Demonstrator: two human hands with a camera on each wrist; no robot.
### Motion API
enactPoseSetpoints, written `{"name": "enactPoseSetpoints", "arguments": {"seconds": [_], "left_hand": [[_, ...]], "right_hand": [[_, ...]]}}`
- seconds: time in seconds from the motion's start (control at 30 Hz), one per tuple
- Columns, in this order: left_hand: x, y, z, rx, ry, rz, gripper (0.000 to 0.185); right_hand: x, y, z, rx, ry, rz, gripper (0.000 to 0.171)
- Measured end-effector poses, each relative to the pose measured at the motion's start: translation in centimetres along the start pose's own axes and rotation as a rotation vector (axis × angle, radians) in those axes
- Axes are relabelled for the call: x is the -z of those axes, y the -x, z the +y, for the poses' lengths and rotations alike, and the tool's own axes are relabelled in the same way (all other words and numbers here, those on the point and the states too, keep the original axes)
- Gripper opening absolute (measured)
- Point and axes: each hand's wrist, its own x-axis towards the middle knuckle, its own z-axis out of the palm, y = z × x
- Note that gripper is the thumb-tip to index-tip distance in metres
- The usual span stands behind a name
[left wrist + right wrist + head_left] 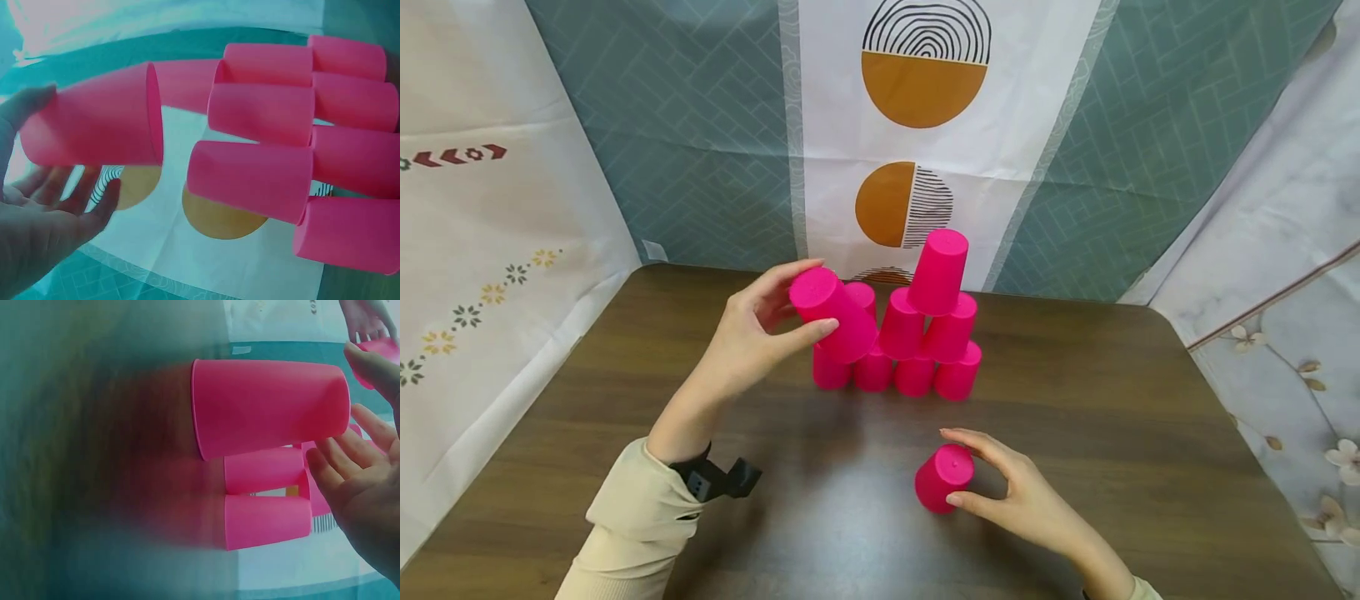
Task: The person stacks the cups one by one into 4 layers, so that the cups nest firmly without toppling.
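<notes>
A pyramid of upturned pink cups [917,350] stands at the back middle of the brown table [1112,417], with a single cup [938,271] on top. My left hand [822,297] grips another pink cup [838,321], tilted, against the pyramid's upper left side; the left wrist view shows this cup [94,125] between thumb and fingers [100,203] beside the stacked cups [262,169]. In front of the pyramid my right hand [949,467] curls round a lone upturned pink cup [936,487] that stands on the table. That cup [269,406] fills the right wrist view.
Patterned cloth walls close in the table at the back and on both sides. A black wrist device [715,479] sits on my left sleeve. Bare tabletop lies to the left, to the right and along the near edge.
</notes>
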Motion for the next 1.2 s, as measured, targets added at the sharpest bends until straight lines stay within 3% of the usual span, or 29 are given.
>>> {"name": "enactPoseSetpoints", "arguments": {"seconds": [0.2, 0.47, 0.77, 0.97, 1.2], "left_hand": [[0.4, -1.6, -0.5, 0.102, 0.143, 0.051, 0.053], [-0.1, -3.7, -0.4, 0.09, 0.235, 0.044, 0.05], [-0.4, -5.8, 0.3, 0.041, 0.199, 0.023, 0.052], [-0.7, -7.5, -1.2, 0.048, 0.14, -0.033, 0.053], [-1.0, -8.7, -2.9, 0.028, 0.141, -0.083, 0.054]], "right_hand": [[-0.6, 0.2, 0.4, -0.006, -0.044, -0.02, 0.065], [-1.0, 0.4, 0.9, 0.023, -0.016, 0.031, 0.056], [-1.4, 0.3, 1.5, 0.108, -0.037, 0.067, 0.057], [-1.3, 0.2, 1.3, 0.095, -0.061, 0.063, 0.053], [-1.2, 0.2, 0.9, 0.068, -0.064, 0.05, 0.052]]}}
